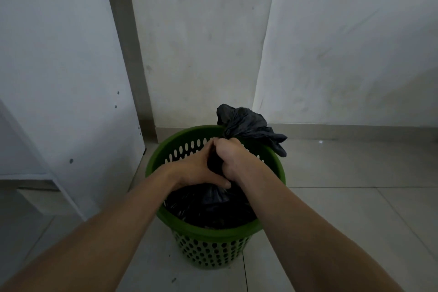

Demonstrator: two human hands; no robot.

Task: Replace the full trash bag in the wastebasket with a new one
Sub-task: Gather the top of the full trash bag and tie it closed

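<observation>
A green perforated wastebasket (151,168) stands on the tiled floor near a wall corner. A full black trash bag (213,206) sits inside it, its top gathered into a twisted neck. My left hand (196,168) and my right hand (233,161) are both closed around that neck, side by side above the basket's middle. The loose end of the bag (246,125) sticks up and flops over past my right hand, toward the far rim. The lower part of the bag is hidden by the basket wall.
A white cabinet panel (59,78) stands close on the left of the basket. White walls (343,42) meet in a corner behind it, with a grey skirting strip. Pale floor tiles (343,208) stretch to the right and front.
</observation>
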